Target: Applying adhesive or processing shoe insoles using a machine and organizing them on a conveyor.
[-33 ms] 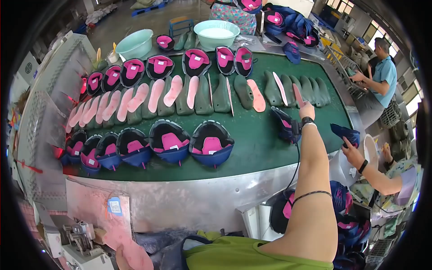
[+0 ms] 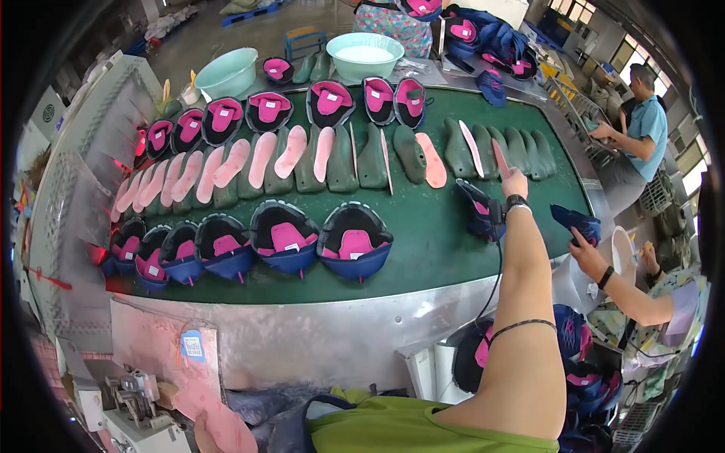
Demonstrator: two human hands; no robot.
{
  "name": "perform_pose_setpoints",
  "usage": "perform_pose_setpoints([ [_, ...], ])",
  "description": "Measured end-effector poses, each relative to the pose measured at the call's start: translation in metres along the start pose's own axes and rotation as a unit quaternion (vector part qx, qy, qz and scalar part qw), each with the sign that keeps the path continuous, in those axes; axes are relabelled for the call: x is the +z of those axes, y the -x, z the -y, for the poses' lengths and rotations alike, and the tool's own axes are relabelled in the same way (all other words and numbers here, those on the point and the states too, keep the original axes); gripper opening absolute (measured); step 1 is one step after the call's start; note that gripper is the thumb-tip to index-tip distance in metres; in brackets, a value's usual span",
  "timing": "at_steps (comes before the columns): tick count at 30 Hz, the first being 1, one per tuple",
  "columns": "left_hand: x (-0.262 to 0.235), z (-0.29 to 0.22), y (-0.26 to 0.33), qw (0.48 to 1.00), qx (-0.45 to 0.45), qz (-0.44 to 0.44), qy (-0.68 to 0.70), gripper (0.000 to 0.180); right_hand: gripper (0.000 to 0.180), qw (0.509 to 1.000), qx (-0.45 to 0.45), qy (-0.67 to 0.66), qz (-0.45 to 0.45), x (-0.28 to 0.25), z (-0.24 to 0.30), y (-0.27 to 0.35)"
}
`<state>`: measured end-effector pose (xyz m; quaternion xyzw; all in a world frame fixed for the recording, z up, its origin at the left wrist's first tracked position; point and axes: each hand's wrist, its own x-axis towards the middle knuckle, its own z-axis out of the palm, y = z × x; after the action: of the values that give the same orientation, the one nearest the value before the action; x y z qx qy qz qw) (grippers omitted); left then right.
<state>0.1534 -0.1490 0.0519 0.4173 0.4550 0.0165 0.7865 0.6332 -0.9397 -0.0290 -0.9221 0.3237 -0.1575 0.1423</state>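
Note:
My right hand (image 2: 514,183), arm stretched far forward, has its fingers closed on the heel end of a pink insole (image 2: 500,157). That insole stands on edge beside a dark green shoe last (image 2: 518,155) in the row at the right. At the lower left my left hand (image 2: 204,436), partly cut off, grips one or more pink insoles (image 2: 230,432). Just below my right hand lies a navy shoe upper (image 2: 477,211). Left of it, another pink insole (image 2: 432,160) leans on a green last (image 2: 408,155).
More lasts with pink insoles run left along the green belt (image 2: 430,249), between two rows of navy uppers (image 2: 355,243) with pink tongues. A co-worker's hand (image 2: 589,259) holds a navy upper (image 2: 575,223) at the right edge. Two pale green basins (image 2: 365,57) stand behind.
The co-worker's hand with the navy upper has shifted slightly left and up, toward the belt. My own hands look unmoved.

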Motion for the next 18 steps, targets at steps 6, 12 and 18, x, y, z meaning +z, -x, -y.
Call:
perform_pose_setpoints([
  [6, -0.006, 0.007, 0.004, 1.000, 0.000, -0.022, -0.003, 0.037, 0.051, 0.982, -0.078, -0.142, -0.096, 0.032, 0.074, 0.013],
  [12, 0.004, 0.013, 0.000, 1.000, 0.012, 0.003, 0.003, 0.037, 0.023, 0.786, -0.283, -0.479, 0.269, 0.011, 0.261, 0.173],
  [18, 0.006, 0.014, -0.016, 0.906, 0.182, -0.122, -0.361, 0.033, 0.028, 0.561, -0.550, -0.413, 0.459, -0.022, 0.359, 0.477],
])
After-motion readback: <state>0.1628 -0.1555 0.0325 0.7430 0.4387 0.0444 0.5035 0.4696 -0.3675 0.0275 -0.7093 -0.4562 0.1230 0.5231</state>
